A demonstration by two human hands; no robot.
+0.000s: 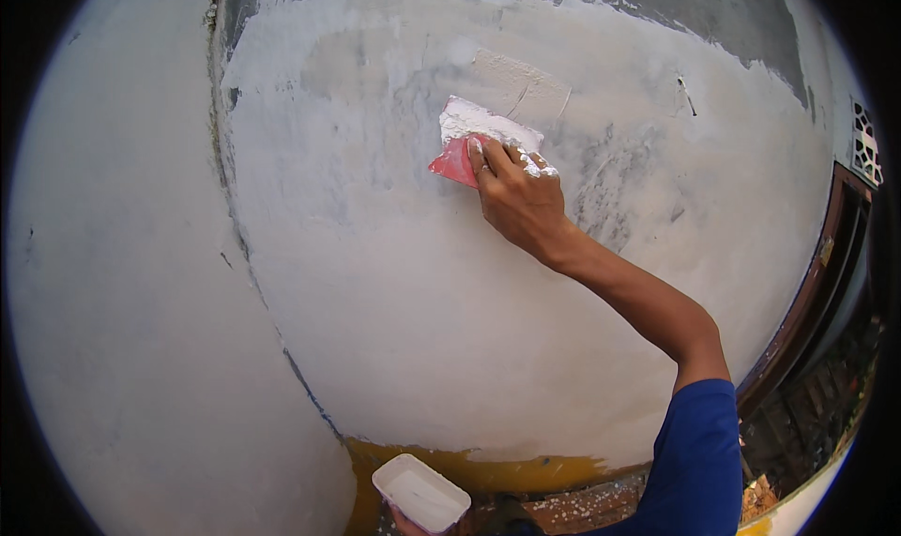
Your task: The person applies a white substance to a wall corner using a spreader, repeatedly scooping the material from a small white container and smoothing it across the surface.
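Note:
My right hand (522, 196) grips a red plastic putty spreader (454, 163) and presses it against the wall (404, 301). White putty (479, 118) coats the upper part of the spreader, and some is smeared on my fingers. Just above the blade lies a fresh, ridged patch of putty (526, 84). Low in the view, my left hand (405, 523) holds a white rectangular tub (449, 504) from below; only a small part of this hand shows. White putty lies inside the tub.
A cracked corner joint (225, 151) runs down the left, where another wall meets this one. Bare grey cement (713, 10) shows along the top. A yellow band (507, 472) edges the wall's foot. At right stand a brown door frame (807, 292) and a patterned vent (865, 145).

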